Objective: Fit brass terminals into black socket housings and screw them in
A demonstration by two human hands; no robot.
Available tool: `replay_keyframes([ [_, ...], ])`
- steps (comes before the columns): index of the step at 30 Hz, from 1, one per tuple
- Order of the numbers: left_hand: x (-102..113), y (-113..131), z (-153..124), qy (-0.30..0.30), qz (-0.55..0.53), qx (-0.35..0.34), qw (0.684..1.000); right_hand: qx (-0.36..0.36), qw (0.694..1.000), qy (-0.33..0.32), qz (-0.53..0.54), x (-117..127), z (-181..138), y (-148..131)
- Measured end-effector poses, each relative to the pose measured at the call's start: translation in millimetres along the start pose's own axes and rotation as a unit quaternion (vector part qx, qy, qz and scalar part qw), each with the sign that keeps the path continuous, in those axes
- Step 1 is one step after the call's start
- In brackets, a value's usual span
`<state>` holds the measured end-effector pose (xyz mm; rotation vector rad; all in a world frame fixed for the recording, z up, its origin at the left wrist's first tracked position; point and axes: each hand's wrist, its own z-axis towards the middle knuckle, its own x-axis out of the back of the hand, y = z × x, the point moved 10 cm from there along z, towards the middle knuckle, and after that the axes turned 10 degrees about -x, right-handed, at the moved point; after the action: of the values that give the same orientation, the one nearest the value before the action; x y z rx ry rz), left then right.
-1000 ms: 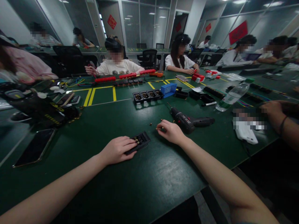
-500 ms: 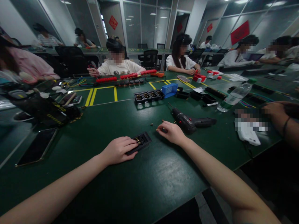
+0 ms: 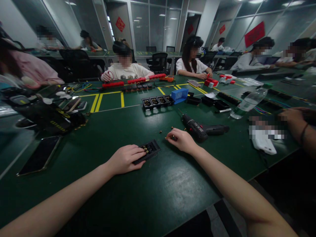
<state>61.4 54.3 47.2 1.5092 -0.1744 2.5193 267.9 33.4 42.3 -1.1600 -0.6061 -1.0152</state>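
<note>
My left hand (image 3: 127, 159) is wrapped round a small black plastic housing (image 3: 154, 148) on the green table, its fingers covering the near-left half. Brass-coloured parts show inside the housing's open top. A little to the right, my right hand (image 3: 182, 140) is closed in a pinch on a thin brass-coloured piece (image 3: 168, 138), too small to name exactly. Something dark also shows between its curled fingers. Close to that hand lie a small brass part (image 3: 160, 131) and another brass bit (image 3: 172, 127). Just beyond it rests a black power drill (image 3: 195, 126), bit pointing away.
A four-bay black tray (image 3: 158, 102) of brass parts stands ahead beside a blue bin (image 3: 179, 95). Rightward are a plastic bottle (image 3: 249, 102) and a white device (image 3: 263, 141). A phone (image 3: 39, 154) and a black bag (image 3: 46, 115) lie left. Co-workers sit around the table.
My hands and the housing stay practically where they were. Across the table, a co-worker's hand has moved inward and down toward the red strip.
</note>
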Motion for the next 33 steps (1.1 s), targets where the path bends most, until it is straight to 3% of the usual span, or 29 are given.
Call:
replay_keyframes([
  [33,0,1,0,0.002,0.004,-0.002,1.0,0.09,0.992,0.083,0.034,20,-10,-16],
])
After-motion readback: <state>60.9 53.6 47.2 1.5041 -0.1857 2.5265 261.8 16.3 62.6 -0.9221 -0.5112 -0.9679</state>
